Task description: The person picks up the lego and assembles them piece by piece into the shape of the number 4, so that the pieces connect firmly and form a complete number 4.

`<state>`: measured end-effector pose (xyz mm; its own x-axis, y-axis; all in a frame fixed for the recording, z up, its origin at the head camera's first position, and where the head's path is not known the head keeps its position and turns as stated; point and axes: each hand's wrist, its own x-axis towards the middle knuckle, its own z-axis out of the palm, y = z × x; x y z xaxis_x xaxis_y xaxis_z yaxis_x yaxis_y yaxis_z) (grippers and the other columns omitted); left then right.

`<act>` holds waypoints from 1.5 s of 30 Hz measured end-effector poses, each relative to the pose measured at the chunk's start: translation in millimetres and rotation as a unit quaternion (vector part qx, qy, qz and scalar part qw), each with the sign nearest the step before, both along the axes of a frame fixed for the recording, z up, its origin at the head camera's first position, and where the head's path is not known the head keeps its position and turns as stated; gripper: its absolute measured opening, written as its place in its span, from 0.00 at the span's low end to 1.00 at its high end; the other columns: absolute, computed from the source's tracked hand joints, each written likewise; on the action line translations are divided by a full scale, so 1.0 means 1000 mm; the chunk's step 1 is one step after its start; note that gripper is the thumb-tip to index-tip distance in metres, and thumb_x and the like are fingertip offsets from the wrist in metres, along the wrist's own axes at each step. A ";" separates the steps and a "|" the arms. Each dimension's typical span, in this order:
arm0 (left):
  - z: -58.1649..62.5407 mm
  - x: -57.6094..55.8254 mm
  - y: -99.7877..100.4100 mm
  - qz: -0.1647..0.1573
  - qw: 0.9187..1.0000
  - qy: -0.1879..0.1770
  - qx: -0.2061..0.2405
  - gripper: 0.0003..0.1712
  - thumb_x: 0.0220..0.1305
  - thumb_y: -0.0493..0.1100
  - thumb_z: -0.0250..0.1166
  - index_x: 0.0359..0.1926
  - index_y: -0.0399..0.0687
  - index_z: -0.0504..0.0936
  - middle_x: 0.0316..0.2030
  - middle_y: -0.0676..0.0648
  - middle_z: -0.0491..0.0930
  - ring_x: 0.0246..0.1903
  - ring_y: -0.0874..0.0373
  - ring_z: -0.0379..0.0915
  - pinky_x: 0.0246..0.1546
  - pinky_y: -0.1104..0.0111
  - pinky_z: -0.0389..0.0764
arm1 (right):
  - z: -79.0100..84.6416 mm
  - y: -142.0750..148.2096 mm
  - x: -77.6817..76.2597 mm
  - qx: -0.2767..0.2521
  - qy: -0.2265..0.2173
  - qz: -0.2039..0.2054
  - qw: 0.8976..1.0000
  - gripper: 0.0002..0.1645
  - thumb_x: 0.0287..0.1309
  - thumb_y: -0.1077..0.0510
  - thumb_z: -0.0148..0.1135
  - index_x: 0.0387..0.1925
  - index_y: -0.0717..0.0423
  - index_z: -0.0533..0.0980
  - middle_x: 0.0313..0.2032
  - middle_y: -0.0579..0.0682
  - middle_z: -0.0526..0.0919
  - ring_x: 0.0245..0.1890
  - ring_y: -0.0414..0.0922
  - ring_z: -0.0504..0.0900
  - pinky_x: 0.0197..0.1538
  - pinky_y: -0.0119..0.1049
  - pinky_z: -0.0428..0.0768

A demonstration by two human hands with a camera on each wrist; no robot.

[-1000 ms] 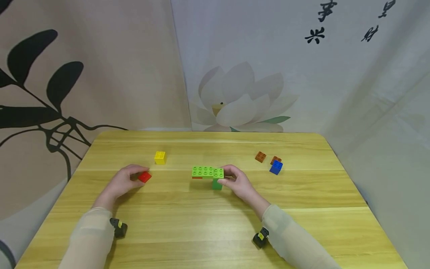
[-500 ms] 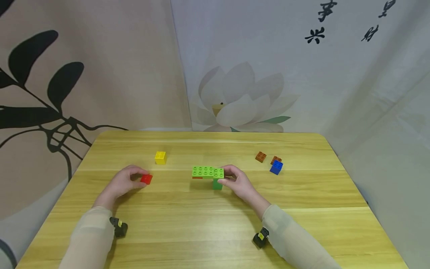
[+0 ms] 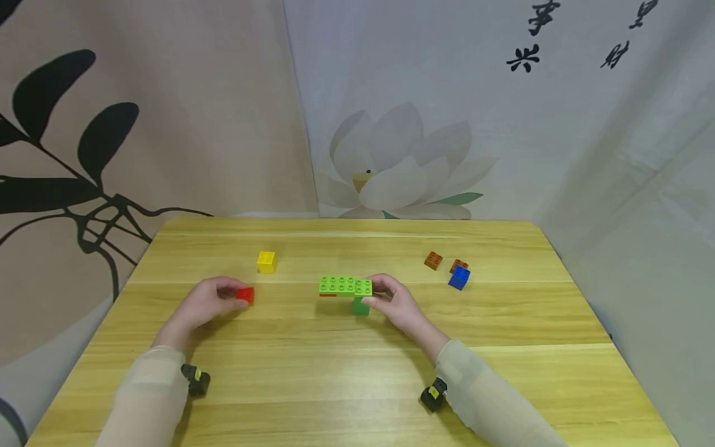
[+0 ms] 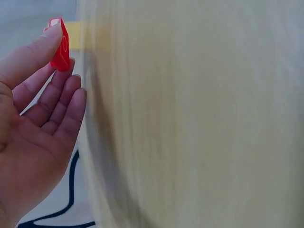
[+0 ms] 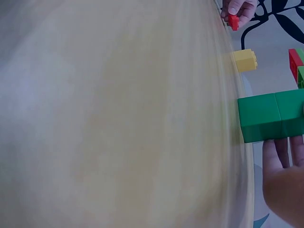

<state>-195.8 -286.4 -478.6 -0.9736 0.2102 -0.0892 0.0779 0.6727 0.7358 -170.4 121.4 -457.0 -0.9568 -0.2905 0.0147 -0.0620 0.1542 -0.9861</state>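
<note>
On the left side of the head view, my left hand [image 3: 203,305] pinches a small red toy brick [image 3: 247,295] by its edge. The left wrist view shows that brick [image 4: 61,50] between thumb and fingertips. At the centre, my right hand [image 3: 396,303] grips the right end of a joined brick build. Lime green studded bricks [image 3: 337,285] form its top. Below their right end are dark green blocks [image 5: 270,116], standing upright in the head view. A red brick [image 5: 295,64] sits under the lime overhang at the left. Some right-hand fingers are hidden behind the build.
A yellow brick [image 3: 267,262] stands beyond my left hand on the wooden table [image 3: 313,391]. At the back right lie a brown brick [image 3: 433,260] and a blue brick [image 3: 459,278], which partly covers a second brown brick [image 3: 460,265].
The red brick has turned between my left fingers and shifted slightly right. My right hand and the green build stay in place.
</note>
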 end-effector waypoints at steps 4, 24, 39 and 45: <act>0.004 0.001 0.007 -0.005 1.000 0.010 0.002 0.24 0.60 0.47 0.73 0.52 0.38 0.82 0.47 0.41 0.82 0.45 0.50 0.77 0.47 0.58 0.77 | -0.001 0.000 0.000 0.002 0.001 0.001 1.000 0.21 0.60 0.68 0.66 0.54 0.67 0.75 0.51 0.61 0.80 0.55 0.57 0.76 0.62 0.48 0.73; 0.055 0.004 0.083 -0.044 0.993 0.099 0.055 0.20 0.56 0.39 0.75 0.50 0.40 0.84 0.46 0.43 0.83 0.47 0.45 0.78 0.51 0.48 0.78 | 0.001 -0.001 0.000 -0.002 -0.003 0.005 1.000 0.21 0.60 0.69 0.66 0.54 0.69 0.74 0.52 0.63 0.79 0.56 0.58 0.76 0.62 0.48 0.74; 0.072 0.011 0.129 -0.091 0.982 0.154 0.066 0.20 0.54 0.40 0.77 0.49 0.43 0.86 0.44 0.48 0.83 0.45 0.51 0.77 0.51 0.53 0.78 | 0.000 0.000 -0.001 -0.007 0.002 0.002 1.000 0.21 0.59 0.69 0.67 0.54 0.70 0.74 0.51 0.64 0.80 0.55 0.58 0.76 0.62 0.46 0.74; 0.073 0.013 0.149 -0.102 0.978 0.169 0.065 0.21 0.52 0.38 0.78 0.49 0.43 0.86 0.44 0.48 0.83 0.45 0.52 0.76 0.49 0.53 0.78 | -0.013 0.001 -0.006 -0.004 0.005 0.004 1.000 0.22 0.59 0.69 0.66 0.55 0.68 0.74 0.51 0.62 0.80 0.55 0.58 0.76 0.62 0.46 0.74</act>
<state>-182.6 -137.8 -406.0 -0.8799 0.3906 0.2705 0.4534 0.5204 0.7236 -176.8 122.7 -470.5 -0.9544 -0.2973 0.0263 -0.0729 0.1465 -0.9865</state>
